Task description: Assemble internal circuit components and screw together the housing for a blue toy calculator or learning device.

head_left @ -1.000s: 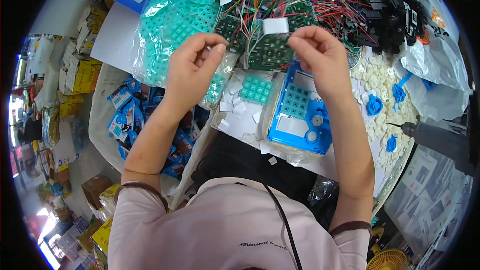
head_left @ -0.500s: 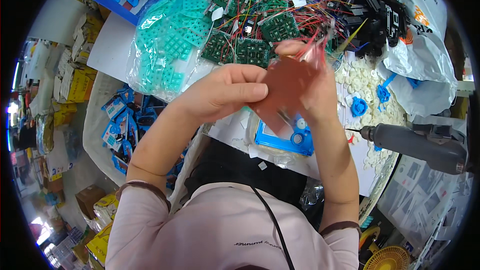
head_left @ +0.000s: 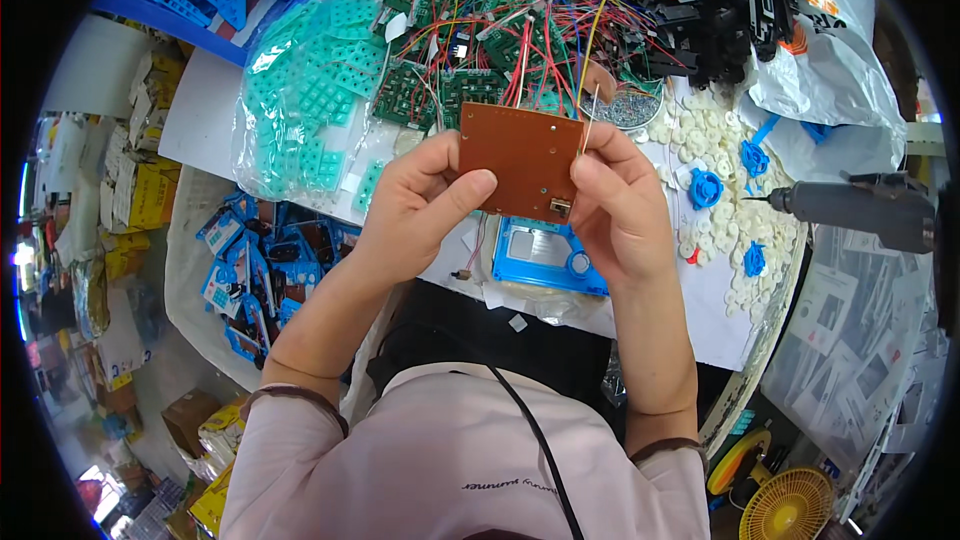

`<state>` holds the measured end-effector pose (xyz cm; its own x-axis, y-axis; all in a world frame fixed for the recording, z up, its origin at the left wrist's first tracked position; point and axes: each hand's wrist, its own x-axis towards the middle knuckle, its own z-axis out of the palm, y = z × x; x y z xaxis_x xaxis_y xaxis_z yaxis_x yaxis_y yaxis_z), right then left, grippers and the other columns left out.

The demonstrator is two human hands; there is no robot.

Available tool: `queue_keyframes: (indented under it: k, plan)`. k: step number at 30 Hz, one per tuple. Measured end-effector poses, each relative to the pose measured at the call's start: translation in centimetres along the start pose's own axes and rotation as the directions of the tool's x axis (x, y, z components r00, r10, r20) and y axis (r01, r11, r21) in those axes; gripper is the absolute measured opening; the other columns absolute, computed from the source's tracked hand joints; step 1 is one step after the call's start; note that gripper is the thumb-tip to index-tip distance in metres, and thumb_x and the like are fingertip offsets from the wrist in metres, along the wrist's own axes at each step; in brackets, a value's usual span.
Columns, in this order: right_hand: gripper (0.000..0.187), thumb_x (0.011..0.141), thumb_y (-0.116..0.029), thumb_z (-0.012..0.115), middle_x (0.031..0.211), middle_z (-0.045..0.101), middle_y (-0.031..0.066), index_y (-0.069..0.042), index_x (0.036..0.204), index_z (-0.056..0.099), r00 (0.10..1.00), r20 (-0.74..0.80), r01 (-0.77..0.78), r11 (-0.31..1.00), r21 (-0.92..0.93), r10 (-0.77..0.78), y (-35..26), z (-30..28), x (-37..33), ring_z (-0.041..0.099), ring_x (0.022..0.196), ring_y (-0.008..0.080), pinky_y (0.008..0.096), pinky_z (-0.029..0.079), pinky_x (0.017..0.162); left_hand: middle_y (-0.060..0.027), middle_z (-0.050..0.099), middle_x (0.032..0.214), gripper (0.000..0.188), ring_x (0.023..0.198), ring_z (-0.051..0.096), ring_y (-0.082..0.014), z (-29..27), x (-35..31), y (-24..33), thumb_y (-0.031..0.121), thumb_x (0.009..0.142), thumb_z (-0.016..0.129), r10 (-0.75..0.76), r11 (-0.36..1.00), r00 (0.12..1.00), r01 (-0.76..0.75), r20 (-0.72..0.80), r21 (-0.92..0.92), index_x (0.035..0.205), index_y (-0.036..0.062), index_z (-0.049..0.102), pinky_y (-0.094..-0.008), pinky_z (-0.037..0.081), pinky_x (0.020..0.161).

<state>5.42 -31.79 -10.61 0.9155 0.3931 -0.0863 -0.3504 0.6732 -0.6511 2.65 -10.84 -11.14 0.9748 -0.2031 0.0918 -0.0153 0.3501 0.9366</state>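
A brown circuit board (head_left: pixel 520 160) is held up in front of me, its plain side facing me and a small metal-and-black switch-like part at its lower right corner. My left hand (head_left: pixel 415 210) pinches its left edge, thumb on the face. At the right edge, my right hand (head_left: pixel 628 205) has thumb and fingers closed on the board, beside a thin pale wire that rises from there. Red, yellow and other wires run up behind the board toward the pile. Below it lies a blue plastic casing (head_left: pixel 530 267), partly covered by the board and my right hand.
Green circuit boards (head_left: pixel 405 92) with tangled wires are heaped beyond my hands. Teal keypad pieces (head_left: pixel 300 80) in clear plastic lie left. White round parts (head_left: pixel 690 130) spread right, near an electric screwdriver (head_left: pixel 850 212). A bin (head_left: pixel 195 315) of blue assemblies stands at lower left.
The board has turned from a blurred, slanted pose to nearly level, facing me. My right hand has come down to its right edge; my left hand still holds the left side.
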Motion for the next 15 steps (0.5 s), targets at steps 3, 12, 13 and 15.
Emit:
queue_keyframes:
  k: [3, 12, 13, 15]
  plan:
    - [0.012, 0.1, -0.016, 0.064, 0.098, 0.068, 0.0081, -0.006, 0.107, 0.062, 1.0, -0.019, -0.005, 0.989, 0.145, 0.008, 0.1, -0.4, 0.0, 0.062, 0.076, 0.0115, 0.0256, 0.051, 0.062, -0.01, 0.067, 0.114, 0.017, 0.097, 0.066, -0.0158, 0.1, -0.3, -0.5, 0.011, 0.104, 0.057, 0.056, 0.995, 0.996, -0.062, -0.069, -0.084, 0.115, -0.0007, 0.06, -0.0341, 0.055, 0.086]
    - [0.02, 0.104, -0.031, 0.058, 0.093, 0.065, 0.0046, -0.012, 0.105, 0.063, 0.986, -0.146, -0.052, 0.985, 0.165, 0.076, 2.3, 0.3, -1.0, 0.053, 0.072, 0.0095, 0.0192, 0.039, 0.049, -0.0187, 0.066, 0.119, 0.036, 0.089, 0.07, -0.0261, -0.2, -0.3, -1.8, 0.027, 0.107, 0.05, 0.05, 0.904, 0.995, -0.083, -0.089, -0.419, 0.135, 0.0047, 0.046, -0.0391, 0.058, 0.071]
    - [0.02, 0.104, -0.031, 0.057, 0.092, 0.065, 0.0045, -0.012, 0.105, 0.063, 0.984, -0.147, -0.069, 0.98, 0.184, 0.097, 2.5, 0.2, -1.1, 0.053, 0.071, 0.0097, 0.0193, 0.039, 0.048, -0.0193, 0.066, 0.12, 0.041, 0.086, 0.069, -0.0254, 0.0, -0.3, -1.7, 0.03, 0.107, 0.048, 0.018, 0.912, 0.995, -0.055, -0.096, -0.406, 0.139, 0.0053, 0.043, -0.0381, 0.057, 0.068]
    - [0.024, 0.105, -0.03, 0.057, 0.092, 0.067, 0.0075, -0.007, 0.106, 0.062, 0.983, -0.135, -0.088, 0.959, 0.269, 0.128, 2.9, 0.5, -1.1, 0.057, 0.067, 0.0109, 0.0218, 0.043, 0.049, -0.0195, 0.065, 0.121, 0.047, 0.083, 0.068, -0.0246, 0.3, -0.4, -1.6, 0.036, 0.107, 0.046, -0.029, 0.918, 0.994, -0.016, -0.107, -0.396, 0.143, 0.0063, 0.04, -0.0371, 0.056, 0.065]
